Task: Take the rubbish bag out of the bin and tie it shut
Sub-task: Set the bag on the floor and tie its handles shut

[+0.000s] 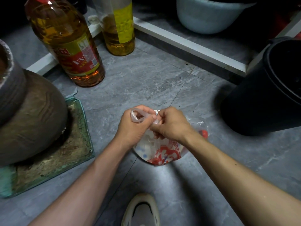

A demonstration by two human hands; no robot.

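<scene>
A clear plastic rubbish bag (160,152) with red-and-white packaging inside rests on the grey tiled floor at the centre of the view. My left hand (132,126) grips one twisted strip of the bag's top, which forms a small loop above my fingers. My right hand (171,124) pinches the other strip, touching the left hand directly over the bag. The black bin (267,90) stands at the right, apart from the bag, and no liner is visible in it.
Two bottles of cooking oil (68,43) (118,28) stand at the back left. A large brown earthen jar (27,115) on a glass slab (65,157) fills the left. A pale basin (210,15) sits behind a white sill (187,44). My shoe (141,211) is below.
</scene>
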